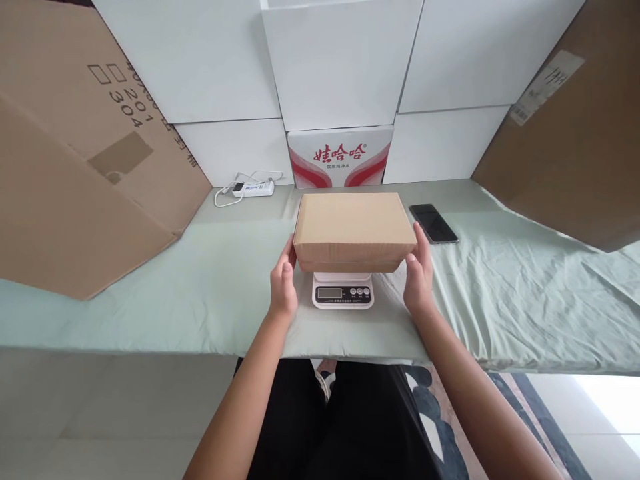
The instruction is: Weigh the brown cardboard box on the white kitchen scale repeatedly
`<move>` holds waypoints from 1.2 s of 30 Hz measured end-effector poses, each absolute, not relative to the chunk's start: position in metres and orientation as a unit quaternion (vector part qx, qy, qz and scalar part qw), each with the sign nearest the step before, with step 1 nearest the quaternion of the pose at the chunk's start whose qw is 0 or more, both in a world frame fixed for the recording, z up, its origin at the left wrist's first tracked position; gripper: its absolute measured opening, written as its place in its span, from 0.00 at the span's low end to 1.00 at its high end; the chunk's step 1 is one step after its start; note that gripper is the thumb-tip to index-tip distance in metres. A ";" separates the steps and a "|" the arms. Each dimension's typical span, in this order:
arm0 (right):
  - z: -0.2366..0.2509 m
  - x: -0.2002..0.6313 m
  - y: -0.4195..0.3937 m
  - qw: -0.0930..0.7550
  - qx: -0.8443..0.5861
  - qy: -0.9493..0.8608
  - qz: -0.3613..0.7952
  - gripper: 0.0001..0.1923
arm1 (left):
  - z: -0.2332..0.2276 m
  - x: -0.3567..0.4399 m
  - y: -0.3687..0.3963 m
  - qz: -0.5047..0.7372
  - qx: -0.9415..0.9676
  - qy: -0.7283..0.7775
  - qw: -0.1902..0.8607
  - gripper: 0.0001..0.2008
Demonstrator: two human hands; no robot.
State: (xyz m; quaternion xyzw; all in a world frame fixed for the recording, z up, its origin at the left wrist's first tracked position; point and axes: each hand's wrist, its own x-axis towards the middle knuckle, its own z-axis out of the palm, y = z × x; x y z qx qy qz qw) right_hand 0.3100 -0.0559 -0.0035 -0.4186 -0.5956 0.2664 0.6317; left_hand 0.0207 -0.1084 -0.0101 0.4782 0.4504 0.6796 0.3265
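A closed brown cardboard box (pixel 354 227) rests on a small white digital scale (pixel 343 291), whose display faces me. My left hand (pixel 283 283) presses flat against the box's left end, and my right hand (pixel 419 277) against its right end. Both hands grip the box from the sides. The scale sits on a pale green cloth (pixel 200 293) covering the table.
A black phone (pixel 433 223) lies right of the box. A white power strip (pixel 254 189) with cable sits at the back left. Big cardboard sheets lean at left (pixel 75 167) and right (pixel 575 133). A red-and-white printed carton (pixel 340 157) stands behind the box.
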 end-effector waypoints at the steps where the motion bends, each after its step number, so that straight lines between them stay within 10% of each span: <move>1: -0.003 0.310 -0.055 0.637 -0.419 -0.590 0.267 0.40 | -0.009 0.021 -0.108 0.686 0.472 0.449 0.324 0.42; 20: 0.049 0.291 0.025 0.639 -0.363 -0.641 0.222 0.41 | 0.047 0.012 -0.024 0.680 0.528 0.403 0.311 0.45; 36: -0.016 0.286 0.091 0.585 -0.399 -0.637 0.305 0.50 | -0.018 0.007 0.039 0.675 0.454 0.453 0.366 0.47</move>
